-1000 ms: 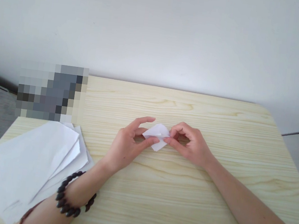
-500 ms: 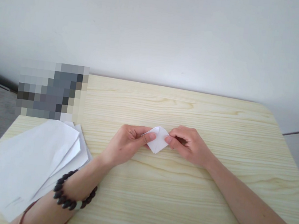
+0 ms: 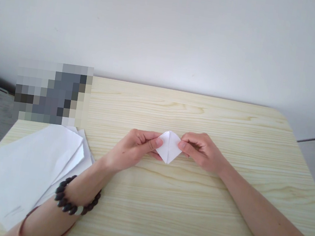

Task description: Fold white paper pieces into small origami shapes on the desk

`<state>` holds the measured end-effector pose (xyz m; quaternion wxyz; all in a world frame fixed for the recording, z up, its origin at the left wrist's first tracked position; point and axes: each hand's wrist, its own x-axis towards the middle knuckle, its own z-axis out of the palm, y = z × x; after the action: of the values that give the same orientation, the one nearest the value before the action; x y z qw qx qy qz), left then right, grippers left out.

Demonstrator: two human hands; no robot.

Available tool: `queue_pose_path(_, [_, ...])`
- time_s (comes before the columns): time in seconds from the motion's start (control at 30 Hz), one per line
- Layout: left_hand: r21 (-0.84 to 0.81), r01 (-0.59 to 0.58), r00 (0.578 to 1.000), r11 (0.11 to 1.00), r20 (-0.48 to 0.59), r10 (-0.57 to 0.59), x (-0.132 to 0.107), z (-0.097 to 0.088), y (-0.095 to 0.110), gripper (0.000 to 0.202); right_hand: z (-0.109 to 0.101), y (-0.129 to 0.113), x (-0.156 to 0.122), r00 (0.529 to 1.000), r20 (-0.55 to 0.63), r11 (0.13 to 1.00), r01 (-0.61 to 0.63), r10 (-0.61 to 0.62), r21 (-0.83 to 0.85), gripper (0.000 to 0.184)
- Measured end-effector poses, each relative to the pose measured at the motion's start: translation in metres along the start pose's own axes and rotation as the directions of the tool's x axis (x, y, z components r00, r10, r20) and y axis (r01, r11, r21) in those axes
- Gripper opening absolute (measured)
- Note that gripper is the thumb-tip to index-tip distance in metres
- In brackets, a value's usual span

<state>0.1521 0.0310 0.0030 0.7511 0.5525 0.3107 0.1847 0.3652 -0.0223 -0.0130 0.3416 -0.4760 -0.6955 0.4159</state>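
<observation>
A small piece of folded white paper [image 3: 168,148], diamond-shaped with a crease down its middle, is held between my two hands over the table. My left hand [image 3: 139,144] pinches its left corner, thumb on the face toward me and fingers behind. At the right corner, my right hand [image 3: 199,150] grips the paper between thumb and curled fingers. The paper's back side is hidden from view. A dark beaded bracelet [image 3: 66,206] circles my left wrist.
Several loose white sheets [image 3: 35,164] lie fanned out on the left of the wood-grain table [image 3: 179,214]. Behind them is a pixelated, dark object [image 3: 62,90] that I cannot make out. A pale wall [image 3: 186,32] rises along the table's far edge.
The folded paper and both hands have shifted slightly to the right. More of the paper's face shows now, with the crease nearer its centre. Both hands still grip it.
</observation>
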Motion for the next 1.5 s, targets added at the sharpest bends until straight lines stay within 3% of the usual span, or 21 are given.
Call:
queue_pose_path(0.23, [0.164, 0.028, 0.994, 0.986, -0.112, -0.009, 0.002, 0.002, -0.01, 0.032, 0.004, 0.003, 0.002, 0.987, 0.011, 0.949, 0.159, -0.162, -0.272, 0.036])
queue_pose_path(0.57, [0.13, 0.07, 0.991, 0.989, -0.119, -0.054, -0.001, 0.006, -0.005, 0.025, 0.004, 0.005, 0.002, 0.967, 0.094, 0.923, 0.254, -0.237, -0.288, 0.037])
queue_pose_path(0.8, [0.298, -0.005, 0.994, 0.954, -0.106, 0.038, 0.0, 0.004, -0.001, 0.037, 0.002, 0.001, 0.002, 0.982, 0.077, 0.951, 0.185, -0.171, -0.247, 0.04])
queue_pose_path(0.97, [0.248, -0.046, 0.999, 0.968, 0.01, 0.045, 0.001, -0.003, -0.004, 0.033, 0.0, -0.001, 0.001, 0.992, 0.05, 0.967, 0.127, -0.119, -0.22, 0.038])
queue_pose_path(1.17, [0.177, 0.029, 1.0, 0.984, -0.007, -0.028, 0.002, -0.001, -0.002, 0.029, 0.001, 0.0, 0.0, 0.999, -0.026, 0.998, 0.022, -0.024, -0.063, 0.034])
queue_pose_path(1.5, [0.219, 0.009, 0.999, 0.976, 0.037, -0.018, -0.003, -0.004, 0.004, 0.032, 0.001, -0.001, 0.0, 0.997, 0.01, 0.989, 0.076, -0.075, -0.13, 0.036])
